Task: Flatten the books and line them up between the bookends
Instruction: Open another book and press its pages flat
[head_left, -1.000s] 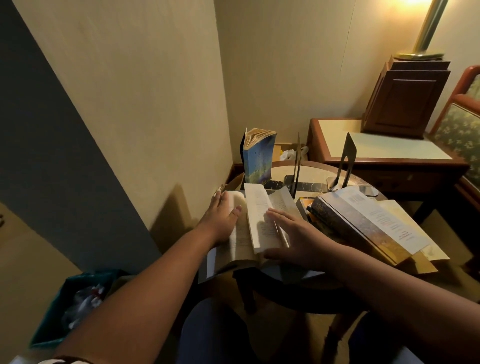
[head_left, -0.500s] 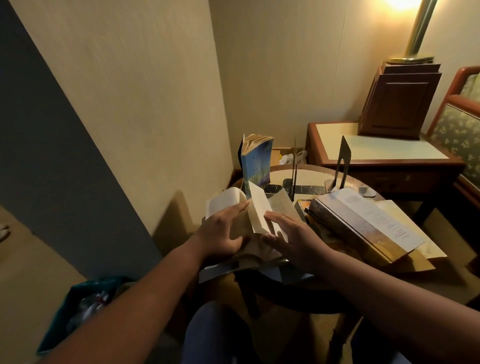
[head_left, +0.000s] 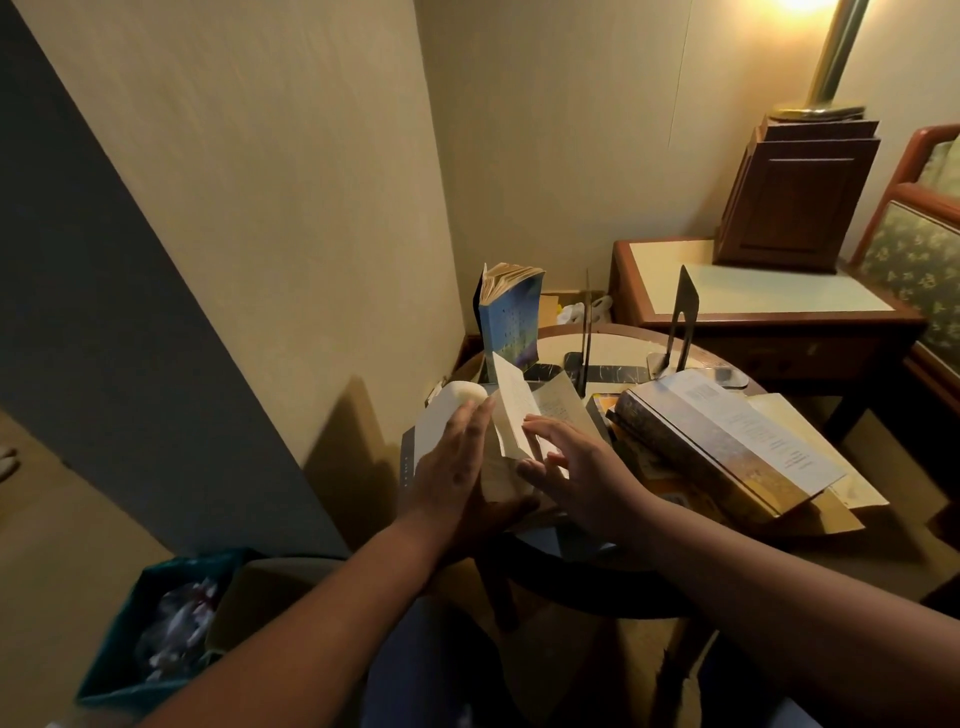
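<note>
An open white-paged book (head_left: 511, 415) lies at the front left of the round table (head_left: 613, 344). Its left half is raised and curled, and a block of pages stands up in the middle. My left hand (head_left: 457, 467) presses straight fingers against the raised left half, thumb at the book's near edge. My right hand (head_left: 576, 467) rests spread fingers on the right-hand pages. A blue book (head_left: 511, 319) stands upright at the back left, its pages fanned. Two dark metal bookends (head_left: 586, 332) (head_left: 683, 317) stand apart at the back. A slanting pile of books (head_left: 727, 441) covers the table's right side.
A wall runs close along the left. Behind the round table stands a wooden side table (head_left: 753, 291) bearing a dark wooden box (head_left: 795, 197) and a brass lamp pole (head_left: 831, 57). An upholstered chair (head_left: 924, 244) is at far right. A teal bin (head_left: 156, 629) sits on the floor at lower left.
The open book's left half has risen from lying flat and its middle pages stand up. My left hand shifted from pressing down on that half to pushing it from the side.
</note>
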